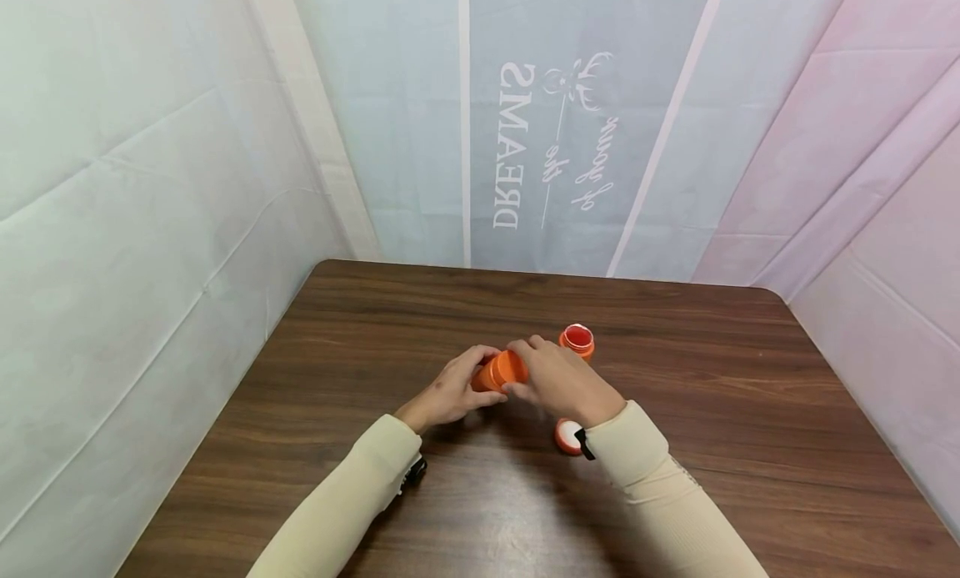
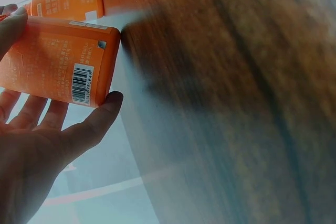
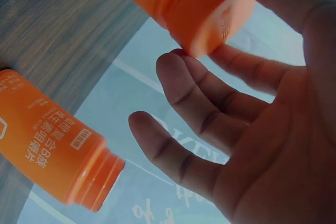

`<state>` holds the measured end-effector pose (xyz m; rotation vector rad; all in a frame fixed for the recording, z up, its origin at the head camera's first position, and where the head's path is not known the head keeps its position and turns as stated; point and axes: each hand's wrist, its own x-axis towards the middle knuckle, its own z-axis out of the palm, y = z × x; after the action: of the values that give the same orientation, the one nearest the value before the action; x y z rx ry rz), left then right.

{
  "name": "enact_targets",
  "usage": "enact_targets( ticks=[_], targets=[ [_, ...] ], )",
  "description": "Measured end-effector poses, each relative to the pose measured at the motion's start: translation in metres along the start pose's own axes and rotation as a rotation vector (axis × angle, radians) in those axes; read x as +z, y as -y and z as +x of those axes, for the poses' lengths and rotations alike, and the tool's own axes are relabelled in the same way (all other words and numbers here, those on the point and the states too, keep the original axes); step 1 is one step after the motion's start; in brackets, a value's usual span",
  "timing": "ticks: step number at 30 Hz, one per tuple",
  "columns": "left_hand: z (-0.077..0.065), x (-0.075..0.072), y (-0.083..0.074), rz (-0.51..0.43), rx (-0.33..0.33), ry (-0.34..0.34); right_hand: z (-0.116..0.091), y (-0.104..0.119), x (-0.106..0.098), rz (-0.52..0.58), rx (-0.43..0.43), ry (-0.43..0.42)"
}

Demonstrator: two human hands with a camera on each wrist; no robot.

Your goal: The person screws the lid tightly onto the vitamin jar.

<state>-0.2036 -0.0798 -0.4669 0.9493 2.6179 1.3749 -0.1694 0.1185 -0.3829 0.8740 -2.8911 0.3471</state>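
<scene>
The orange bottle (image 1: 489, 379) is over the middle of the table (image 1: 720, 444), between your two hands; it leans, with its orange cap (image 1: 513, 367) on and pointing toward your right side; I cannot tell if its bottom touches the wood. Your left hand (image 1: 452, 388) holds the bottle's body, thumb on one side and fingers on the other; a barcode (image 2: 82, 83) shows on its label near the bottom. Your right hand (image 1: 558, 379) pinches the cap with thumb and finger; its other fingers are spread apart. Just past your right hand stands an open bottle (image 3: 50, 140), also orange, upright, with its mouth up and red inside; your hand hides part of it. Nearer to you, by your right wrist, a loose lid (image 1: 567, 436) lies on the table, white inside facing up; your sleeves (image 1: 645, 461) are cream; behind the table hangs a pale cloth (image 1: 420, 128) with big white letters.
</scene>
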Motion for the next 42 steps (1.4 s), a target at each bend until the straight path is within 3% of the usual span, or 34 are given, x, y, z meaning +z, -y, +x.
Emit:
enact_targets(
  ticks=[6,11,14,20,23,32,42],
  targets=[
    [0.001,-0.003,0.001,-0.005,0.008,0.006,0.005,0.0,0.003,0.07,0.11,0.008],
    [0.003,-0.005,0.001,-0.008,0.019,0.013,0.009,0.0,0.006,0.07,0.139,-0.004],
    [0.004,-0.007,0.001,0.001,0.011,0.015,0.009,-0.001,0.005,0.045,0.091,-0.018],
    [0.005,-0.009,0.002,0.009,0.018,0.025,0.007,-0.005,0.002,0.035,-0.135,-0.057],
    [0.006,-0.009,0.002,0.003,0.026,0.018,0.007,-0.005,0.0,0.034,-0.169,-0.051],
    [0.006,-0.01,0.004,0.003,0.05,0.01,0.01,-0.005,0.001,0.042,-0.152,-0.045],
    [0.007,-0.011,0.006,0.003,0.023,0.017,0.013,-0.004,0.008,0.039,-0.032,-0.048]
  ],
)
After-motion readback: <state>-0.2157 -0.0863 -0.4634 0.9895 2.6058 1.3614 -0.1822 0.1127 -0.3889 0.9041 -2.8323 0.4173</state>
